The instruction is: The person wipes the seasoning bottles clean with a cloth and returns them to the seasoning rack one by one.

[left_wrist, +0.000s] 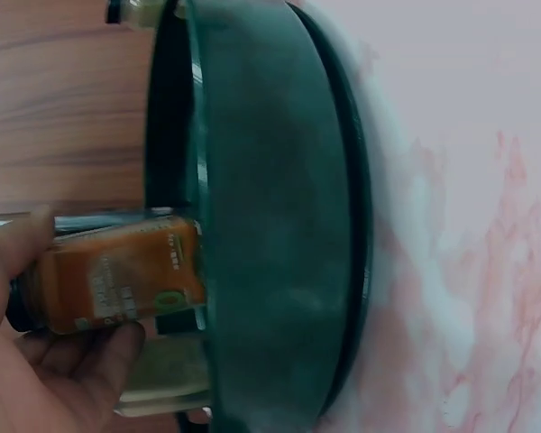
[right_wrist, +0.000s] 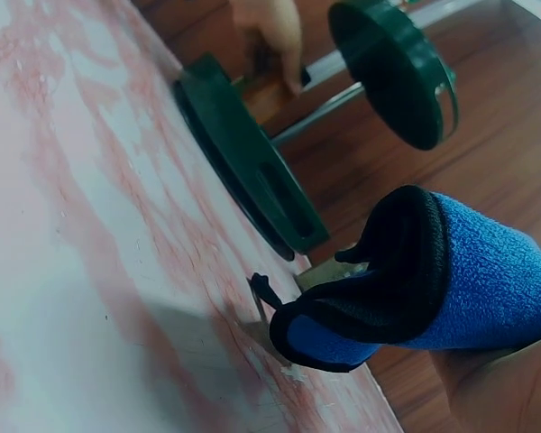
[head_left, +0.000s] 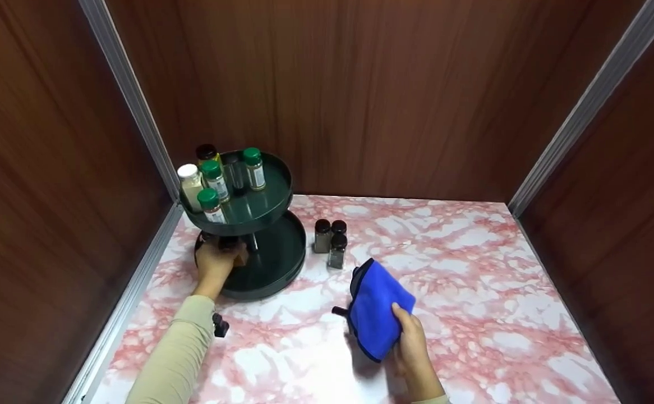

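A dark green two-tier turntable rack (head_left: 282, 275) stands at the back left of the pink marbled table (head_left: 473, 269). My left hand (head_left: 220, 258) reaches into its lower tier (left_wrist: 270, 225) and grips an orange spice jar (left_wrist: 117, 280) with a black cap; another pale jar (left_wrist: 162, 388) sits just beside it. Several green-capped and other jars (head_left: 215, 179) stand on the top tier (head_left: 271, 196). My right hand (head_left: 408, 334) holds a folded blue cloth (head_left: 377, 314) with black trim (right_wrist: 406, 262) just above the table. A small dark part sticks out at the cloth's left edge.
Three black-capped jars (head_left: 330, 241) stand on the table right of the rack, just behind the cloth. Brown wood-look walls with metal corner strips (head_left: 136, 106) close in the table on the left, back and right.
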`<state>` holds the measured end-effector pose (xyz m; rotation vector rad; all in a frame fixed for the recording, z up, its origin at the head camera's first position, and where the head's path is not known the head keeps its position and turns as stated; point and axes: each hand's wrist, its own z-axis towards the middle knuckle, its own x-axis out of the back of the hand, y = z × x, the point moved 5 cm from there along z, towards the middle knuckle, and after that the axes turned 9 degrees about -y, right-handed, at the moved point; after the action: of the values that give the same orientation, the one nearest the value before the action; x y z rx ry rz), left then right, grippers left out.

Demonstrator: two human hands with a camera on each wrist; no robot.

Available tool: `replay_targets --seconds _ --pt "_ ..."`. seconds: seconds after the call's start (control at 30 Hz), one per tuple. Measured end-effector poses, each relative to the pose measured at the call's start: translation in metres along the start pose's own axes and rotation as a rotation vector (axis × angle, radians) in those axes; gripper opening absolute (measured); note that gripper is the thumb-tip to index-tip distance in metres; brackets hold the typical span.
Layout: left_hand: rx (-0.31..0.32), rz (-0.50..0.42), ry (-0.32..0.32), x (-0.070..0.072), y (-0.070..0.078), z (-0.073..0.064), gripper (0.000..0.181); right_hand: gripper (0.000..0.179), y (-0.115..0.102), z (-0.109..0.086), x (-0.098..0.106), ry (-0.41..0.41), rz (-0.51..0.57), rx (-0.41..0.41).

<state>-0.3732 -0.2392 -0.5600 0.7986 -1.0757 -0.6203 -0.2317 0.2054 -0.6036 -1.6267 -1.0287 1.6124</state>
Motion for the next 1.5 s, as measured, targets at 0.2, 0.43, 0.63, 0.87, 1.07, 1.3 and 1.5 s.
replay_targets --seconds 0.2,0.43,0.63,0.87,1.07,1.3,1.5 --pt "0.012 -0.053 -0.01 -0.006 -0.007 0.002 0.023 0.032 0.0 0.001 0.0 0.021 0.002 -0.001" --pt "-0.018 -0.107 -0.047 -0.012 -0.008 0.002 0.015 0.029 0.0 0.002 0.0 0.02 0.023 0.015" --pt "-0.025 -0.121 -0.04 -0.014 -0.013 0.001 0.014 0.028 0.001 0.001 0.002 0.038 0.011 0.022" --pt "-0.019 -0.098 -0.044 -0.015 -0.012 0.0 0.015 0.03 0.002 0.001 0.004 0.059 0.016 -0.005" --pt "-0.026 -0.028 -0.045 -0.011 -0.013 -0.003 0.025 0.034 0.003 0.002 0.004 0.069 0.007 -0.005" --pt "-0.041 -0.003 0.002 0.002 -0.016 -0.017 0.042 0.034 0.005 0.002 0.004 0.062 0.008 0.0" --pt "-0.125 0.124 0.093 0.005 0.0 -0.027 0.051 0.033 0.003 0.002 0.005 0.054 0.019 0.025"
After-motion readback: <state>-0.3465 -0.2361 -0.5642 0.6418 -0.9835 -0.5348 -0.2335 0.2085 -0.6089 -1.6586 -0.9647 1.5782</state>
